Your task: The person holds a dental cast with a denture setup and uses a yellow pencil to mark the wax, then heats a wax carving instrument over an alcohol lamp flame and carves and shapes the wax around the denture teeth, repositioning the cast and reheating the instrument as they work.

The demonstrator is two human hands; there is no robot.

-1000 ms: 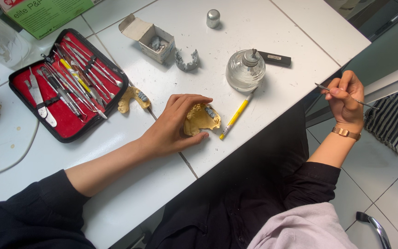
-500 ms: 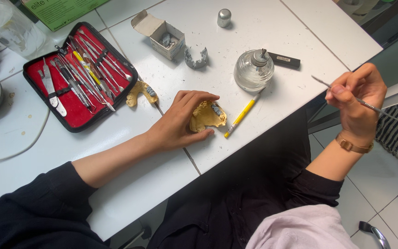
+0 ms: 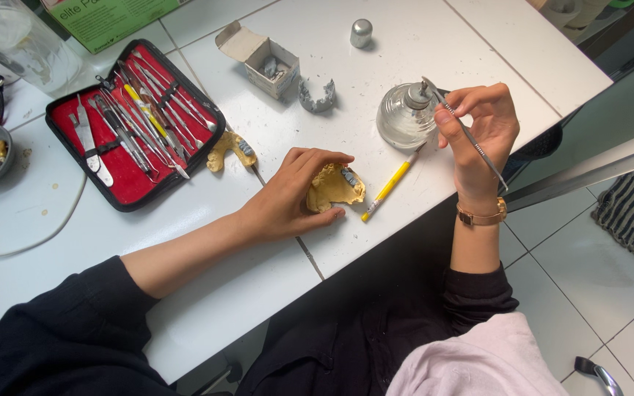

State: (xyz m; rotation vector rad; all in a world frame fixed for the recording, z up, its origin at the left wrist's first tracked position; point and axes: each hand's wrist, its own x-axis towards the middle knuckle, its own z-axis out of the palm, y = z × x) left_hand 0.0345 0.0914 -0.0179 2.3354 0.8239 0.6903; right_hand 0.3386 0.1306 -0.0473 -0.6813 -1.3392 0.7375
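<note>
I see the right hand (image 3: 478,125) pinching a slim metal tool (image 3: 465,132), tip at the glass burner (image 3: 403,117) (bench's right edge); the left hand (image 3: 288,198) grips the yellow cast (image 3: 332,189).

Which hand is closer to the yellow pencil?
Left. The left hand rests on the tan mould, right beside the yellow pencil. The right hand is further off, raised beside the glass burner, holding a thin metal tool.
</note>
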